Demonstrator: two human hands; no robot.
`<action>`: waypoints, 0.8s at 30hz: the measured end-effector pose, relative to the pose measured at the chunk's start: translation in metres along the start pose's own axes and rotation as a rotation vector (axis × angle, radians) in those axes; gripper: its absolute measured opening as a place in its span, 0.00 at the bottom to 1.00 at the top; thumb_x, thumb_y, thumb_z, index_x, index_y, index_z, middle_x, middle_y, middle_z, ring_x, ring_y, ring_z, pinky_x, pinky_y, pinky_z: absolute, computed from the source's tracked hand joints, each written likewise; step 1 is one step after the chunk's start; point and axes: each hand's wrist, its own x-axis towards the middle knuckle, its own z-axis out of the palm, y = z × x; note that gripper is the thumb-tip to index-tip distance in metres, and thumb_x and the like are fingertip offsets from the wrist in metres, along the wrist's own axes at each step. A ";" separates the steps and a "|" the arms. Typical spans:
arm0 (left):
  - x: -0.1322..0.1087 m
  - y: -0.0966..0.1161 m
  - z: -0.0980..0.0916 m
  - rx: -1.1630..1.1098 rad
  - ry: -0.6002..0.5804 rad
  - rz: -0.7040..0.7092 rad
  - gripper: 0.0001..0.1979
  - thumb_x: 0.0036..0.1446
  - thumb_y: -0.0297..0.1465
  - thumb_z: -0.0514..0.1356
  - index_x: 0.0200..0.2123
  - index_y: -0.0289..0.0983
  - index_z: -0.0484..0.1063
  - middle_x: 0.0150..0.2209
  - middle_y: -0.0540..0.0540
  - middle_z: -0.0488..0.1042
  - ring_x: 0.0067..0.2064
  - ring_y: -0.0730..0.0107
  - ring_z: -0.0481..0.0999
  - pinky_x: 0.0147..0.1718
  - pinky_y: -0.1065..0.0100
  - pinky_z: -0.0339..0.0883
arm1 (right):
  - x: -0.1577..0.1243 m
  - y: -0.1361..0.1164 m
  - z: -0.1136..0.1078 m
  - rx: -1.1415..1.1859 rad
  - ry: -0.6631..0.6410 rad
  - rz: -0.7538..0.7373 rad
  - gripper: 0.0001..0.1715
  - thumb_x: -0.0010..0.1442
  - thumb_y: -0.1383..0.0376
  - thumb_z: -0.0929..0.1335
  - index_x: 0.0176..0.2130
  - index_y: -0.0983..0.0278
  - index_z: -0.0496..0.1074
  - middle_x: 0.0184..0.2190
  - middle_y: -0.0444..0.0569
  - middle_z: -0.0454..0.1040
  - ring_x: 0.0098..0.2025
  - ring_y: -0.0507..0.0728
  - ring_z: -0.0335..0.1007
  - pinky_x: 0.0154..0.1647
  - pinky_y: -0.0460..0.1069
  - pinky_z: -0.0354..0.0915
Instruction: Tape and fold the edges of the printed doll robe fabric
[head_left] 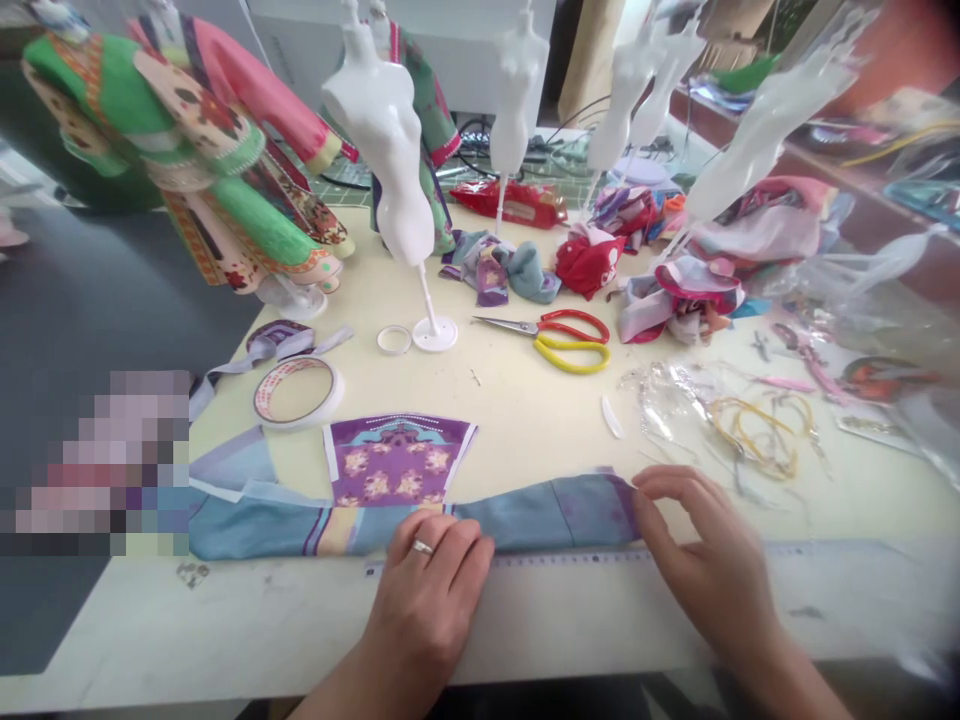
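Note:
A long strip of blue fabric [517, 518] with purple and cream bands lies along the table's near side. My left hand [435, 575], wearing a ring, presses on its middle with the fingers curled and held together; the fingertips are partly hidden. At the strip's purple right end, my right hand [701, 550] pinches the corner between thumb and fingers. A clear ruler [600, 559] runs under the strip's front edge. Just behind the strip lies a purple patterned fabric piece [397, 460] with white edges, its lower side covered by the strip.
Behind are red-and-yellow-handled scissors [574, 340], a tape roll [298, 392] and a small ring [394, 340]. A white mannequin [386, 150] stands at centre, near a doll form in a green robe [135, 110]. Crumpled fabrics [682, 295] and clear plastic [671, 410] lie right.

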 end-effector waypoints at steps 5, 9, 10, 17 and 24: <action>-0.002 0.000 0.000 -0.002 0.012 0.012 0.09 0.54 0.16 0.54 0.36 0.32 0.70 0.34 0.42 0.73 0.38 0.64 0.69 0.44 0.58 0.61 | -0.007 0.000 -0.001 0.044 0.055 0.008 0.04 0.59 0.70 0.65 0.31 0.61 0.66 0.32 0.48 0.72 0.37 0.56 0.69 0.41 0.53 0.64; -0.003 0.001 -0.002 -0.010 0.005 0.013 0.10 0.55 0.16 0.53 0.36 0.32 0.70 0.34 0.43 0.74 0.38 0.65 0.69 0.45 0.58 0.60 | -0.012 0.000 -0.001 -0.010 0.058 -0.005 0.04 0.59 0.69 0.65 0.32 0.60 0.66 0.28 0.46 0.72 0.36 0.58 0.70 0.44 0.56 0.65; -0.003 0.001 -0.002 -0.010 0.004 0.015 0.11 0.55 0.16 0.53 0.36 0.32 0.71 0.33 0.43 0.74 0.38 0.65 0.69 0.44 0.58 0.60 | -0.013 0.000 -0.001 -0.023 0.055 -0.003 0.04 0.59 0.69 0.65 0.31 0.60 0.66 0.27 0.46 0.72 0.35 0.58 0.70 0.43 0.55 0.66; -0.003 0.002 -0.004 -0.028 -0.019 0.017 0.12 0.56 0.16 0.51 0.36 0.33 0.71 0.34 0.43 0.74 0.38 0.65 0.69 0.45 0.58 0.60 | -0.020 0.006 0.002 -0.013 0.013 0.116 0.02 0.58 0.66 0.65 0.33 0.60 0.68 0.28 0.47 0.72 0.33 0.57 0.70 0.25 0.48 0.66; -0.004 -0.001 -0.002 -0.050 -0.034 0.044 0.11 0.56 0.16 0.51 0.37 0.30 0.71 0.34 0.42 0.75 0.38 0.63 0.70 0.45 0.55 0.60 | -0.022 0.006 0.001 -0.030 -0.012 0.113 0.04 0.58 0.68 0.65 0.36 0.62 0.68 0.24 0.45 0.70 0.26 0.54 0.68 0.23 0.47 0.66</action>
